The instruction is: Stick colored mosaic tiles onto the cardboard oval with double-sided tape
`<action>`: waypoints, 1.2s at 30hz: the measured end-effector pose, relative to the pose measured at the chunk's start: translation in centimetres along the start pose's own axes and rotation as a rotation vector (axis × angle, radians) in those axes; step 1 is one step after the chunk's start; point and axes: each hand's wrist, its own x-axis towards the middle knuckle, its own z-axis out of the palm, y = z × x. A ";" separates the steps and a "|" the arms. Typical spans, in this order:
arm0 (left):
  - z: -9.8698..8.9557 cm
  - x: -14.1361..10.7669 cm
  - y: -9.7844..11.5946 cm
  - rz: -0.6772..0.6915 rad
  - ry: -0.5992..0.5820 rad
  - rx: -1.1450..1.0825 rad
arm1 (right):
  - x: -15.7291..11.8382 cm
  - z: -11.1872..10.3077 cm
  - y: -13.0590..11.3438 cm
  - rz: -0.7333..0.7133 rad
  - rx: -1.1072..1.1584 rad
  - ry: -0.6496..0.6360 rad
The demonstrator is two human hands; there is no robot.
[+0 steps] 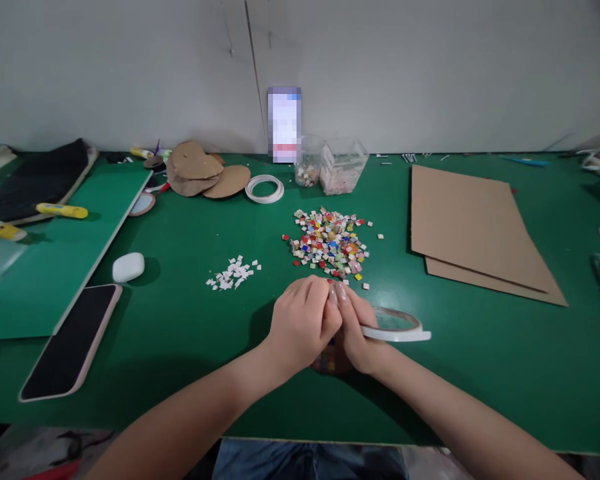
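Observation:
My left hand (300, 323) is closed, its fingertips pressed against those of my right hand (359, 327). A bit of red shows at the fingertips; what they pinch is too small to make out. A roll of white double-sided tape (417, 335) hangs from my right hand, its loose end pointing right. Under both hands lies a brown piece with coloured tiles (330, 362), mostly covered. Just beyond them is a loose heap of small coloured mosaic tiles (330, 243). White paper bits (234, 272) lie scattered to the left of the heap.
Cardboard sheets (465, 227) lie at the right, cardboard discs (195, 167) and another tape roll (264, 189) at the back. Two clear containers (344, 170) stand before a lit phone (284, 127). At left are a dark phone (73, 343), white case (129, 267) and yellow cutter (63, 211).

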 end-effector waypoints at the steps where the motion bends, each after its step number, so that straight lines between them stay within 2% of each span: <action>1: 0.0 0.0 0.0 0.010 0.008 0.018 | 0.0 -0.1 0.0 -0.010 -0.030 -0.002; 8: -0.3 0.0 0.0 -0.007 0.009 -0.028 | 0.2 -0.7 0.3 -0.147 -0.152 -0.053; 14: -0.6 0.3 -0.2 -0.216 -0.121 -0.266 | 0.3 -0.5 0.4 -0.091 -0.153 0.009; 18: -0.8 0.3 -0.1 -0.285 -0.164 -0.372 | 0.5 -0.5 0.1 -0.075 -0.124 -0.007; 28: -0.7 -0.1 0.3 -0.282 -0.208 -0.466 | 0.0 -0.4 -0.7 -0.080 -0.153 0.087; 36: -0.1 -0.5 0.1 -0.209 -0.199 -0.340 | -0.3 0.0 -0.6 -0.040 -0.155 0.144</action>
